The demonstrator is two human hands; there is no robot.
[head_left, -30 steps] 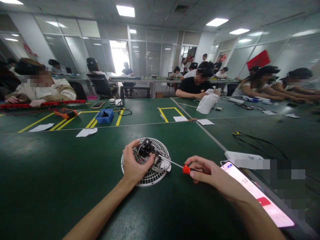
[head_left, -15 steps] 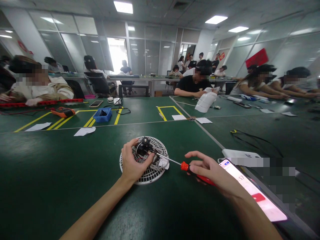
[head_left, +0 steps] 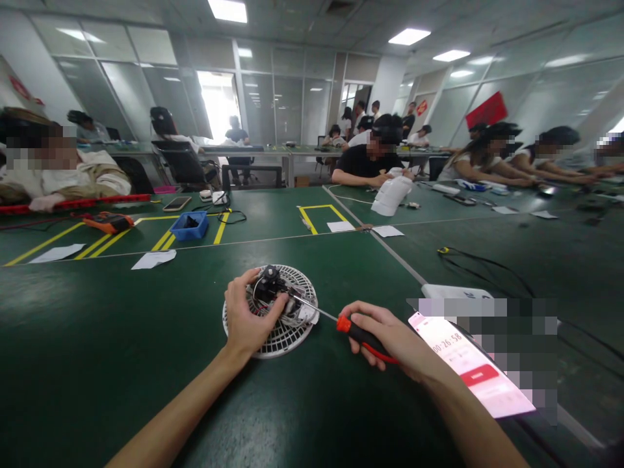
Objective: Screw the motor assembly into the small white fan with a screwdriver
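A round white fan grille (head_left: 288, 339) lies on the green table, carrying a black motor assembly (head_left: 269, 281) and a tangle of wires. My left hand (head_left: 246, 320) is closed round the black assembly, thumb on its near right side and fingers behind. In my right hand (head_left: 383, 330) is a screwdriver (head_left: 358, 333) with a red and black handle. Its metal shaft slants up to the left, and the tip meets the assembly close to my left thumb. What exactly the tip touches is too small to make out.
Right of my right hand lie a lit phone (head_left: 475, 367) and a white box-like item (head_left: 458, 292). Black cables (head_left: 482, 263) curl beyond them. Farther off are a blue bin (head_left: 189, 226), an orange meter (head_left: 108, 222), paper sheets (head_left: 154, 259) and several people at tables.
The view has shifted slightly, so everything sits farther left. My right fingers, looser before, now wrap the screwdriver handle more closely. My left hand keeps its hold.
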